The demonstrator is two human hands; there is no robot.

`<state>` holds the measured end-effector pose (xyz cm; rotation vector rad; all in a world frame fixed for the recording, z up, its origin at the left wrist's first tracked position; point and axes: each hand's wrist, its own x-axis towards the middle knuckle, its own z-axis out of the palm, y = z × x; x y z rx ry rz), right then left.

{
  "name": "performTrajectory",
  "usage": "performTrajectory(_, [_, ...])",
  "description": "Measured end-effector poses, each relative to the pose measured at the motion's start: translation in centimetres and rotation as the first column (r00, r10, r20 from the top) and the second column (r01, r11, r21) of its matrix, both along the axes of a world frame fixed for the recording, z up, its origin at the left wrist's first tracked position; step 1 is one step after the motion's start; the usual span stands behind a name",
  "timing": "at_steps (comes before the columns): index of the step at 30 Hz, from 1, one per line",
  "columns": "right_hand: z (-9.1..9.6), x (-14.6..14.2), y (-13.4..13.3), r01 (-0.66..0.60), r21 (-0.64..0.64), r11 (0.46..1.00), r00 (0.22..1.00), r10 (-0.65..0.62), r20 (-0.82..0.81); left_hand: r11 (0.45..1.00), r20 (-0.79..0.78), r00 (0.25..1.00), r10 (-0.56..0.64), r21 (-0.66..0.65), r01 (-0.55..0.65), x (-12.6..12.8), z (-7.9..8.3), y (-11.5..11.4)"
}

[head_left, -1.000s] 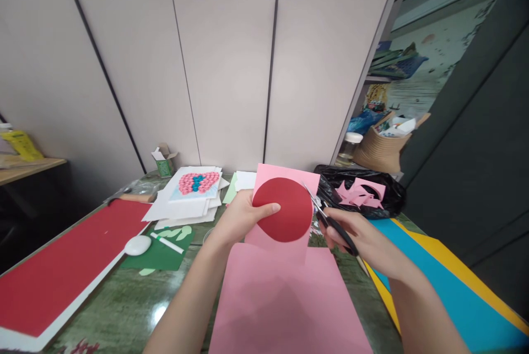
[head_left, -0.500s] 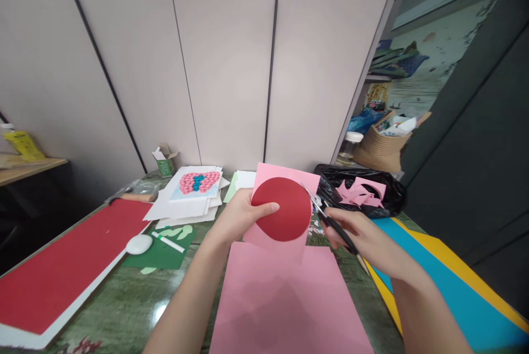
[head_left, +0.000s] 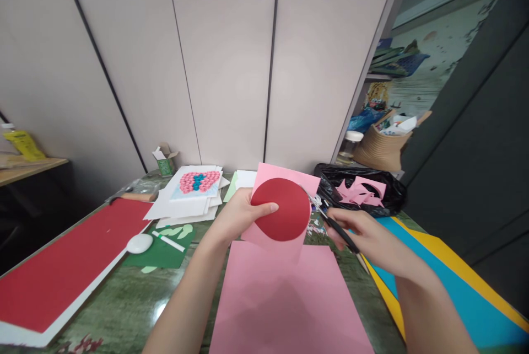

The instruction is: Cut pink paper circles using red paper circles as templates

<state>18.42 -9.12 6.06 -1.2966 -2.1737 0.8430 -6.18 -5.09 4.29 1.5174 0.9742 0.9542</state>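
My left hand point(head_left: 243, 213) is closed on a red paper circle point(head_left: 285, 216) and the pink paper point(head_left: 268, 172) behind it, thumb pressed on the red face. Dark-handled scissors point(head_left: 341, 232) are in my right hand point(head_left: 355, 230), fingers wrapped round the handles. Their blades point up and left, at the circle's right edge, where they meet the pink paper. Below the held papers lies a larger pink sheet point(head_left: 289, 299) on the table.
A black plastic bag point(head_left: 397, 199) holds pink scraps. Blue card point(head_left: 446, 299) and yellow card lie at right. At left are red card point(head_left: 74, 260), green paper point(head_left: 157, 257) with a marker, a white oval object point(head_left: 139, 243), and white sheets under a beaded picture point(head_left: 198, 184).
The scissors and my right hand have shifted very slightly at the circle's right edge. My left hand keeps its hold, and the papers have barely moved.
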Motion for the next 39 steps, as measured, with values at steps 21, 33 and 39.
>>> performTrajectory(21, [0.6, 1.0, -0.1, 0.024, -0.006, 1.000, 0.997, -0.024, 0.077, 0.999, 0.017, 0.999, -0.029, 0.022, 0.029, 0.1, 0.5, -0.1])
performTrajectory(33, [-0.3, 0.6, 0.4, 0.022, -0.001, 1.000, 0.999, -0.022, 0.045, 1.000, -0.054, 0.998, -0.013, 0.027, 0.014, 0.3, 0.5, -0.2])
performTrajectory(39, [-0.3, 0.6, 0.5, 0.023, 0.008, 1.000, 0.998, -0.023, 0.052, 0.999, -0.062, 0.997, -0.041, 0.020, 0.043, 0.3, 0.4, 0.0])
